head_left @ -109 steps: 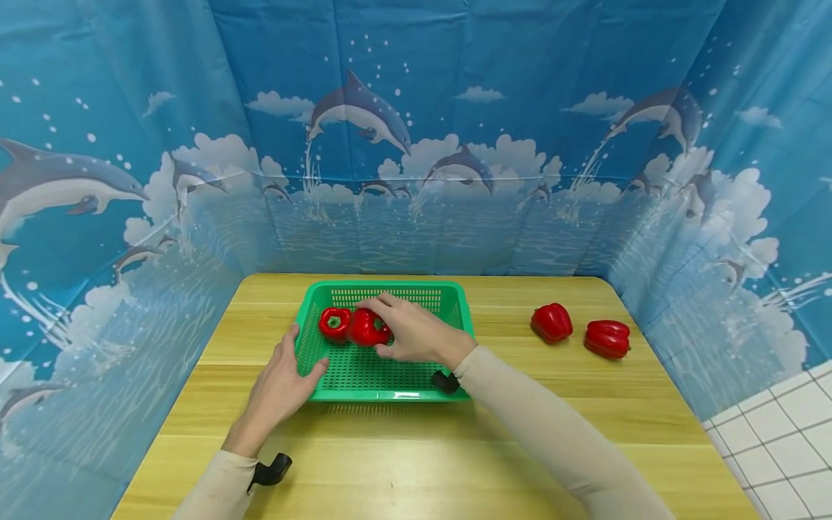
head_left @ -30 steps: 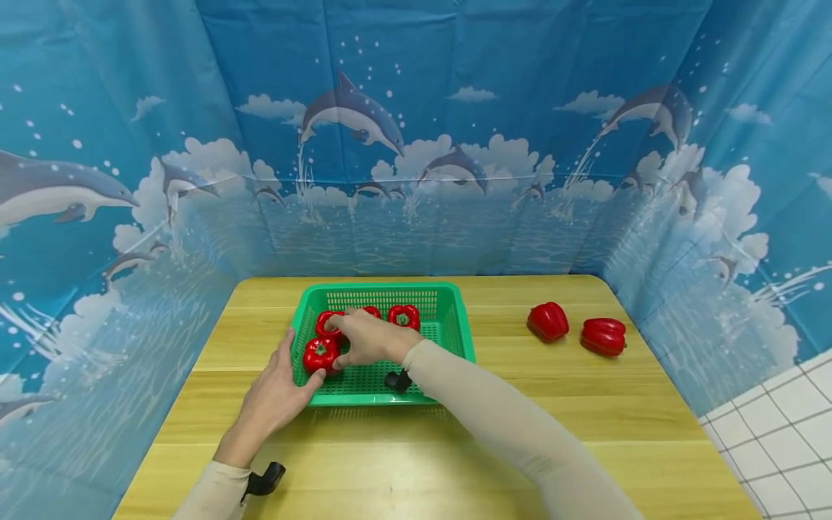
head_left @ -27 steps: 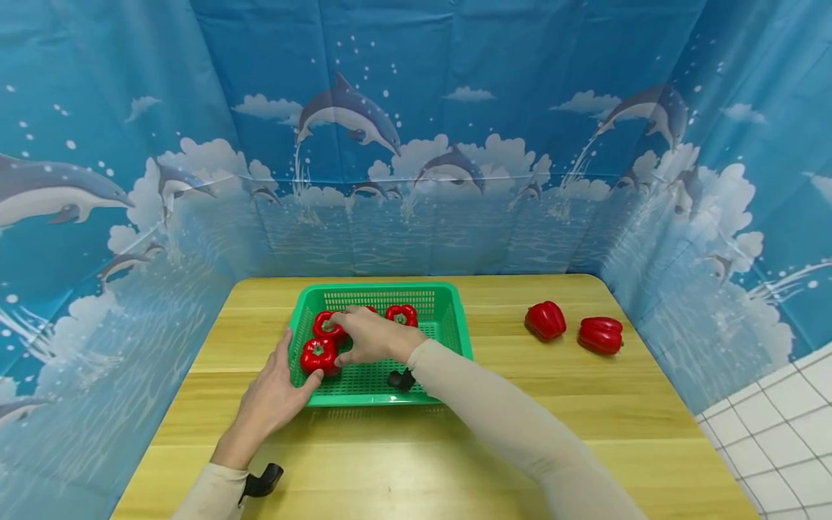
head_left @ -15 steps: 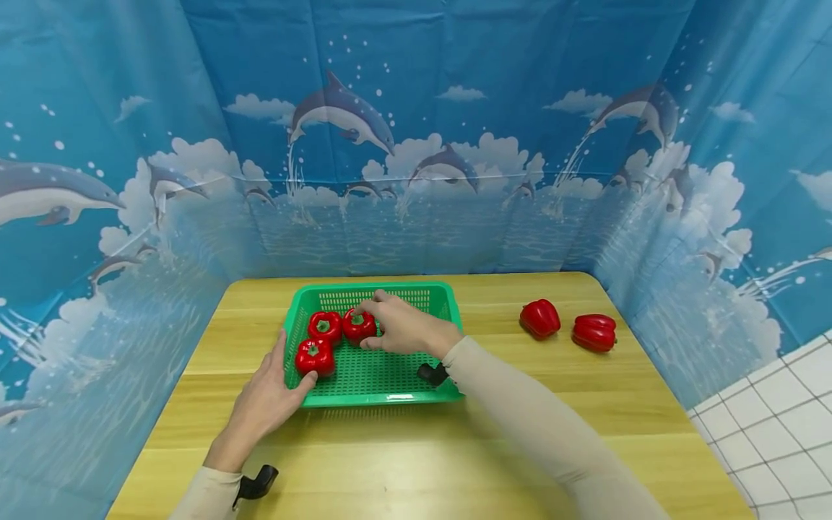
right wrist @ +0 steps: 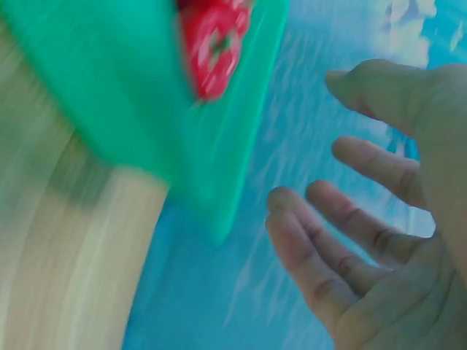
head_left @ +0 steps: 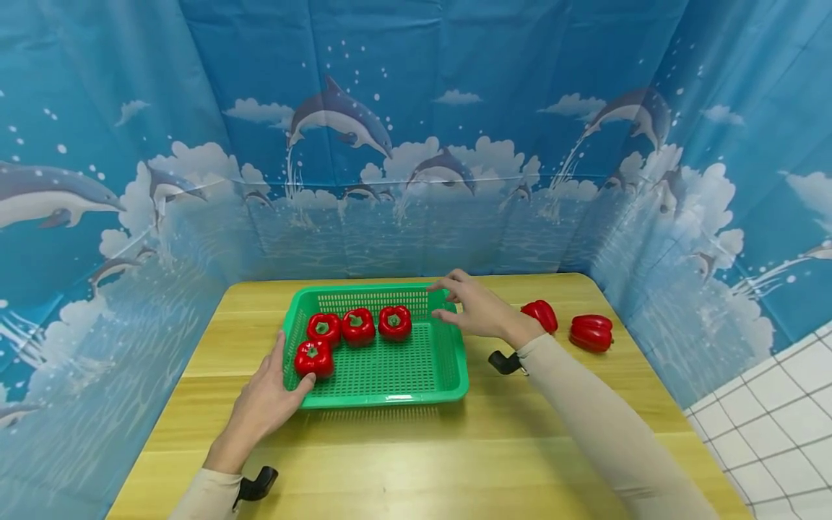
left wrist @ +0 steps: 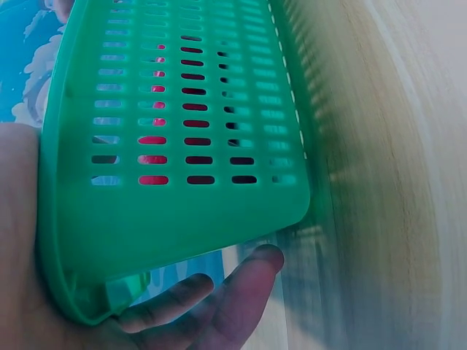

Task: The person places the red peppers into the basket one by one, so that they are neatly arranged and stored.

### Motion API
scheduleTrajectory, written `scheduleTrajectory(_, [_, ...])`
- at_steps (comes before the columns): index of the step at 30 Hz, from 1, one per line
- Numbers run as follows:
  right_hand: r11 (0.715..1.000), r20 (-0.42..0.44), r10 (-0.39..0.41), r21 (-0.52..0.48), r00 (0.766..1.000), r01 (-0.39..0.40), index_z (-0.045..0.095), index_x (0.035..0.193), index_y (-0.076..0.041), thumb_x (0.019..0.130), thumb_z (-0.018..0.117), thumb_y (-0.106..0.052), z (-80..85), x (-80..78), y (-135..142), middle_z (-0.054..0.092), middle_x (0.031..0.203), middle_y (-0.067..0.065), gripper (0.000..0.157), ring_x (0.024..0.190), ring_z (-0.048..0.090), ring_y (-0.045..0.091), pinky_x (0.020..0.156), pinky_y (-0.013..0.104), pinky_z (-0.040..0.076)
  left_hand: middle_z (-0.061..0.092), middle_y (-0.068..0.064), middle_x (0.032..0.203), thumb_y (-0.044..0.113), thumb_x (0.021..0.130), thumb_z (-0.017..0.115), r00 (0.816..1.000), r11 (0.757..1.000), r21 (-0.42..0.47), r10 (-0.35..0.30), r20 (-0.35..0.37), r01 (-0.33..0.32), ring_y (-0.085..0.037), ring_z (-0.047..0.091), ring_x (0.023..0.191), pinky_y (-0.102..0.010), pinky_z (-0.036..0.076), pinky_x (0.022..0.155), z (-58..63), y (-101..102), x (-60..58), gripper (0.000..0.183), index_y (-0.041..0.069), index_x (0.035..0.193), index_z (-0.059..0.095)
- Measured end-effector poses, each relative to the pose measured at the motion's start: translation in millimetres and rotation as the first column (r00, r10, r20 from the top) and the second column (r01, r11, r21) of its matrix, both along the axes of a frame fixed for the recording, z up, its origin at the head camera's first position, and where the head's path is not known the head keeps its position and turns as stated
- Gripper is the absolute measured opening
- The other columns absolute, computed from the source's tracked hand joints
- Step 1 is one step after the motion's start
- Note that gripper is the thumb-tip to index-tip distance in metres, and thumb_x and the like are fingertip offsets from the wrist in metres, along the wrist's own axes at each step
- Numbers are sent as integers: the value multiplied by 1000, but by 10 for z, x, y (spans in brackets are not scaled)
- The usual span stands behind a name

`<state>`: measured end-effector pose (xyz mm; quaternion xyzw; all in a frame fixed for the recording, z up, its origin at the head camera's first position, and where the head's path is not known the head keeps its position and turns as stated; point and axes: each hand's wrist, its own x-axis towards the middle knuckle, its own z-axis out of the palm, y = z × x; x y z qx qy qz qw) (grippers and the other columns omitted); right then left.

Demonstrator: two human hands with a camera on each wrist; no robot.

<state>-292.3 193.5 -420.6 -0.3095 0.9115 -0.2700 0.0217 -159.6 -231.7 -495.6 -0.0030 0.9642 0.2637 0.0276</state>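
A green plastic basket stands on the wooden table with several red bell peppers inside. One red bell pepper lies by its front left corner, another bell pepper behind it. Further right along the back wall sit a third bell pepper and one more bell pepper. My left hand holds the basket's front left corner, thumb over the rim and fingers outside the side wall. Above the right rim, my right hand hangs with fingers spread and nothing in it; the right wrist view shows it apart from the basket.
Right of the basket, two more red bell peppers lie on the table: the nearer pepper, partly behind my right wrist, and the farther pepper. A dolphin-print curtain closes off the back and sides. Each wrist carries a black camera mount.
My right hand has shifted among the peppers, let go of the third one near the back wall, and moved right and out over the rim. My left hand keeps its place at the corner.
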Motion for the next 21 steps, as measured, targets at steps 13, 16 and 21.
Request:
scheduleTrajectory(13, [951, -74, -288, 93, 955, 294, 61, 166, -8, 110, 83, -35, -552, -203, 1274, 50, 169, 32, 67, 153, 48, 60, 123, 82, 44, 32, -39, 185, 57, 114, 63, 1000, 1000, -11, -2, -22, 2, -68, 55, 154, -83, 53, 116, 5, 28, -38, 111, 9, 188, -4])
scheduleTrajectory(16, [935, -53, -331, 113, 942, 335, 56, 171, -9, 107, 86, -37, -653, -198, 1418, 45, 174, 34, 75, 157, 39, 64, 124, 85, 41, 31, -39, 186, 57, 114, 63, 1000, 1000, -11, 0, -12, 0, -69, 55, 154, -83, 54, 115, 7, 17, -31, 111, 9, 188, -5])
scheduleTrajectory(21, [923, -10, -367, 123, 930, 366, 50, 176, -10, 105, 88, -38, -765, -194, 1562, 41, 175, 37, 85, 155, 38, 66, 117, 84, 49, 30, -39, 186, 58, 114, 63, 1000, 1000, -9, 4, -7, -4, -69, 53, 155, -83, 53, 115, 1, 6, -35, 111, 9, 188, -5])
